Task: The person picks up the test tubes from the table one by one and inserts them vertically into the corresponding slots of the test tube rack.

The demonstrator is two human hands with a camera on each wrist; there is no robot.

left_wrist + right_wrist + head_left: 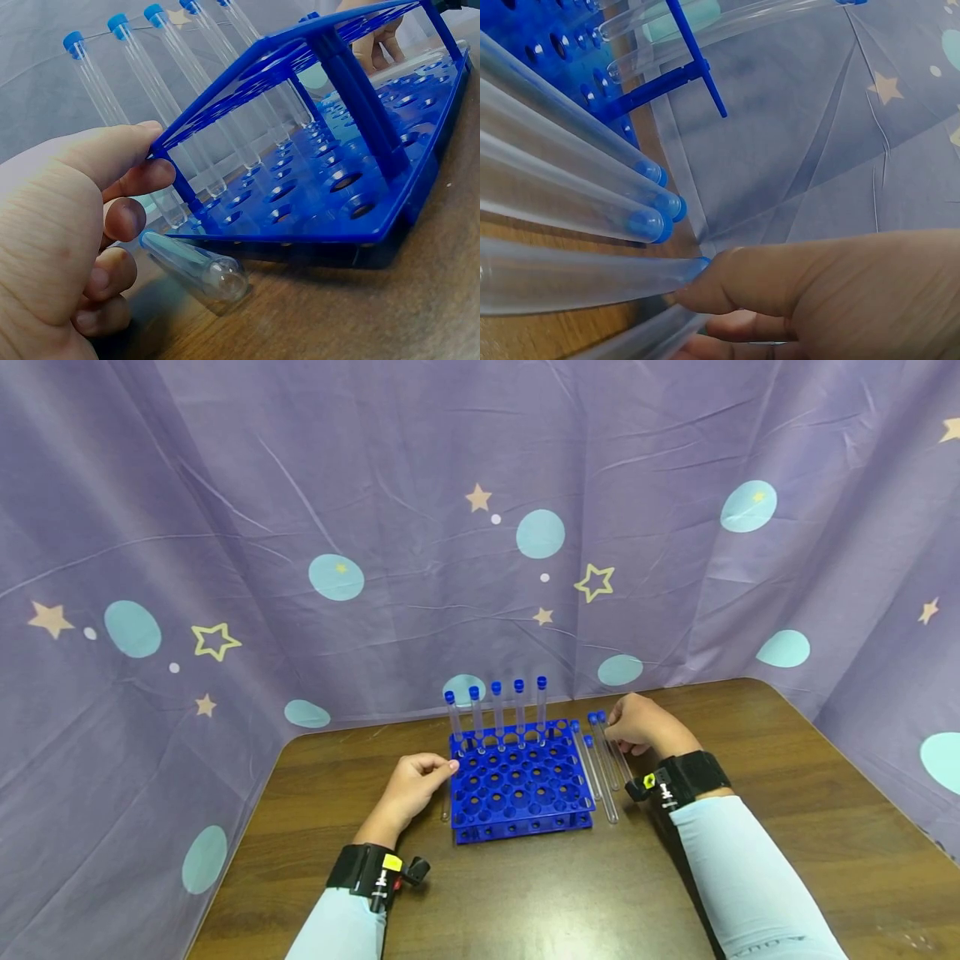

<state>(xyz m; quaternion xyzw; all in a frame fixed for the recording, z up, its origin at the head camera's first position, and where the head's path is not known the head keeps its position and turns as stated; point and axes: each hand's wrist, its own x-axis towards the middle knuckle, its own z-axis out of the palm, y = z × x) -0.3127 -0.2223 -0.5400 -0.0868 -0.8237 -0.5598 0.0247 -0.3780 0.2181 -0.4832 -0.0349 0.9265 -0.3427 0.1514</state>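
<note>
A blue test tube rack (517,818) stands on the table. My left hand (416,785) pinches the left edge of its top plate between thumb and forefinger. In the rack's back row stand several clear test tubes (498,714) with blue caps. Under the left hand, a capped test tube (191,266) lies on the table beside the rack. At the right, my right hand (645,727) pinches a test tube (585,277) near its blue cap, which the thumb partly covers. Part of another clear tube (649,337) shows below the fingers.
Several capped tubes (602,777) lie side by side along the rack's right side. The brown wooden table (525,902) ends at a purple patterned curtain (420,468) behind. Black wrist straps with cameras (378,868) sit on both forearms.
</note>
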